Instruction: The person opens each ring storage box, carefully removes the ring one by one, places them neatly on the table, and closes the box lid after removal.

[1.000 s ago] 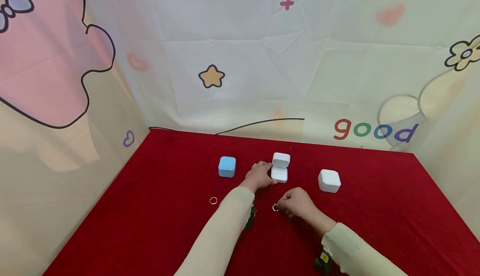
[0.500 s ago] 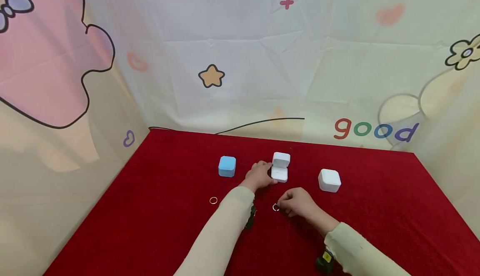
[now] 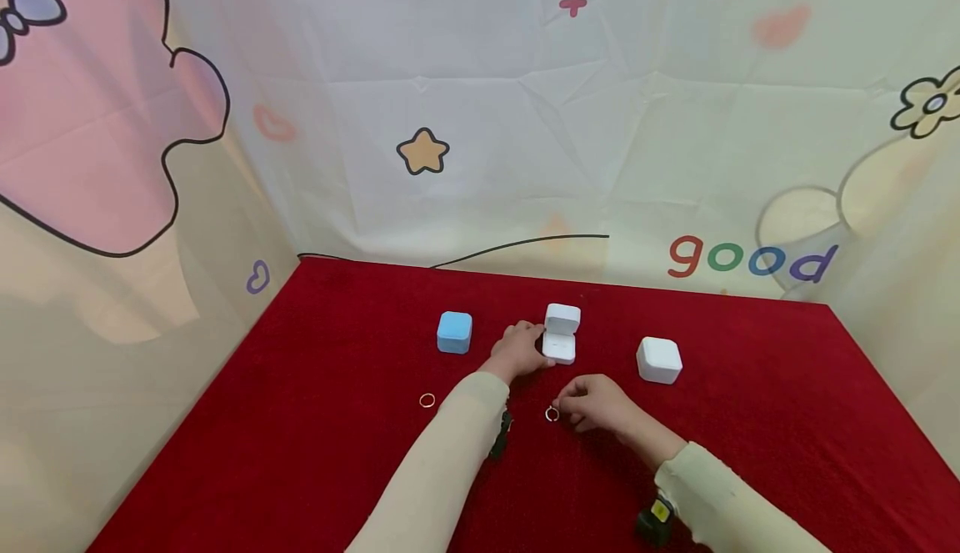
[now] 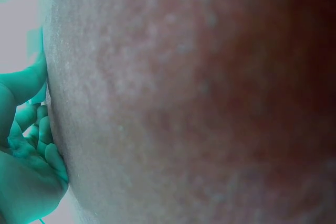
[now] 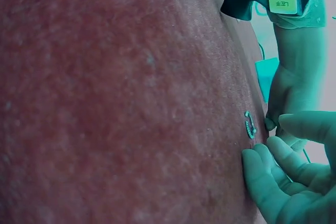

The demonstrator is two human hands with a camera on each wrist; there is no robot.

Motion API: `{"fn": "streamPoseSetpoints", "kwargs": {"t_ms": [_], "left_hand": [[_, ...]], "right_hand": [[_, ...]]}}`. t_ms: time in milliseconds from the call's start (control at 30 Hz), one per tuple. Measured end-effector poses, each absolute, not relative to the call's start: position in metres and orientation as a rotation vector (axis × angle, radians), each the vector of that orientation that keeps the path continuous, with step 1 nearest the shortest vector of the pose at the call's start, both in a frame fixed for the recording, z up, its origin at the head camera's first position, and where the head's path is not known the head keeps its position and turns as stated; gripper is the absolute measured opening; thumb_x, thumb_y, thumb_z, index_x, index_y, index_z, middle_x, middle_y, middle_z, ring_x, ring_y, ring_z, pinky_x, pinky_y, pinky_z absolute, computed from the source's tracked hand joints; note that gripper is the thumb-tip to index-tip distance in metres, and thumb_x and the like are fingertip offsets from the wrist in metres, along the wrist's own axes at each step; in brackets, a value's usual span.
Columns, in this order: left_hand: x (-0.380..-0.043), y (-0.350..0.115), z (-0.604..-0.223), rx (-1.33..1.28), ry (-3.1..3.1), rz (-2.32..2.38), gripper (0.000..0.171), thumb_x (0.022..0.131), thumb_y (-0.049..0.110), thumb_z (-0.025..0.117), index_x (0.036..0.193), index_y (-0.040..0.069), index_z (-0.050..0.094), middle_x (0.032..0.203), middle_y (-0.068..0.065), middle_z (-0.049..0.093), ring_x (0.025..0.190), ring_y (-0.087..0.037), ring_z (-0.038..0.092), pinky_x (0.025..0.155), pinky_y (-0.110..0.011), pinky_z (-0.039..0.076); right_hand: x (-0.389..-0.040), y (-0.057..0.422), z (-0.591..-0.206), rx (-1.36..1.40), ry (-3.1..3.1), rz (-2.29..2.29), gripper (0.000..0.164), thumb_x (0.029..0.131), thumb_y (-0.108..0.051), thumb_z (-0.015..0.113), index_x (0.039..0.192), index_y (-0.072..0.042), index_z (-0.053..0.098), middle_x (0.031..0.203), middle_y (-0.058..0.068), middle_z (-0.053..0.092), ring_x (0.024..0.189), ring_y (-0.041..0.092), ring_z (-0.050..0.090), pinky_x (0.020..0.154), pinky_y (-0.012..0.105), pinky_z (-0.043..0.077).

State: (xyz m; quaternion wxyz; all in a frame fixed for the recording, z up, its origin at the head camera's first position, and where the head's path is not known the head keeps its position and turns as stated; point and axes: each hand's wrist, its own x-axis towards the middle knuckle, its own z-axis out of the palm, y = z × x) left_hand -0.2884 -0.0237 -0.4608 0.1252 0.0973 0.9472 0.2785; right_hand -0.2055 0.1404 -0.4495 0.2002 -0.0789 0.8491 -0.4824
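My left hand [image 3: 519, 349] grips the left side of an open white ring box [image 3: 559, 349], its thumb at the front edge. The box's lid stands up, and a pale insert shows inside. In the left wrist view the fingers [image 4: 43, 129] are curled, with the box mostly hidden. Nearer to me, a small ring [image 3: 552, 414] with a gap in its band lies on the red cloth. My right hand [image 3: 596, 403] is right at it, fingertips overlapping its edge in the head view. In the right wrist view, thumb and fingers stand apart beside the ring [image 5: 250, 125], nothing between them.
A closed light-blue box [image 3: 454, 333] stands to the left and a closed white box [image 3: 659, 360] to the right. A gold-coloured ring [image 3: 427, 400] lies left of the left forearm. Behind the red cloth [image 3: 337, 353] hangs a printed curtain [image 3: 510, 144].
The right forearm has swung slightly to the right, its fingertips staying by the ring, which shows a little more fully. The left hand and the boxes have kept their places.
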Motion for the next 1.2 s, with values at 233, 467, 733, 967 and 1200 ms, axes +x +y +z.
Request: {"fn": "streamPoseSetpoints", "kwargs": {"t_ms": [233,467,733,967,1200], "left_hand": [[-0.289,-0.023,-0.462,0.283,2.759,0.807,0.068,0.094,0.028,0.074,0.154,0.012,0.046,0.154,-0.009,0.049,0.138,-0.025,0.045,0.11,-0.044,0.047],[-0.289,-0.023,-0.462,0.282,2.759,0.816,0.067,0.094,0.027,0.074,0.154,0.012,0.047,0.152,-0.009,0.05,0.137,-0.026,0.045,0.11,-0.044,0.047],[-0.288,-0.024,-0.46,0.28,2.76,0.819,0.067,0.094,0.027,0.074,0.153,0.011,0.048,0.152,-0.01,0.05,0.138,-0.025,0.046,0.111,-0.044,0.047],[-0.289,-0.023,-0.462,0.282,2.752,0.816,0.067,0.094,0.027,0.074,0.154,0.012,0.047,0.152,-0.009,0.05,0.138,-0.025,0.045,0.111,-0.044,0.047],[-0.289,-0.023,-0.463,0.287,2.748,0.823,0.068,0.094,0.027,0.074,0.154,0.011,0.047,0.152,-0.009,0.049,0.138,-0.026,0.045,0.111,-0.044,0.046]], "right_hand": [[-0.207,0.141,-0.443,-0.197,2.412,-1.319,0.022,0.096,-0.014,0.068,0.103,0.006,0.07,0.089,0.01,0.07,0.073,0.011,0.063,0.067,0.031,0.061],[-0.21,0.144,-0.436,-0.18,2.494,-1.285,0.028,0.097,-0.02,0.067,0.111,0.004,0.067,0.093,0.013,0.069,0.079,0.013,0.062,0.067,0.029,0.057],[-0.217,0.146,-0.43,-0.137,2.54,-1.313,0.035,0.099,-0.023,0.063,0.12,0.005,0.063,0.094,0.013,0.066,0.084,0.017,0.059,0.068,0.028,0.05],[-0.222,0.148,-0.427,-0.076,2.567,-1.356,0.038,0.1,-0.024,0.06,0.127,0.005,0.059,0.101,0.015,0.065,0.087,0.02,0.058,0.07,0.028,0.049],[-0.227,0.146,-0.425,-0.051,2.586,-1.387,0.041,0.101,-0.025,0.058,0.13,0.004,0.057,0.122,0.023,0.064,0.094,0.024,0.058,0.072,0.026,0.048]]}}
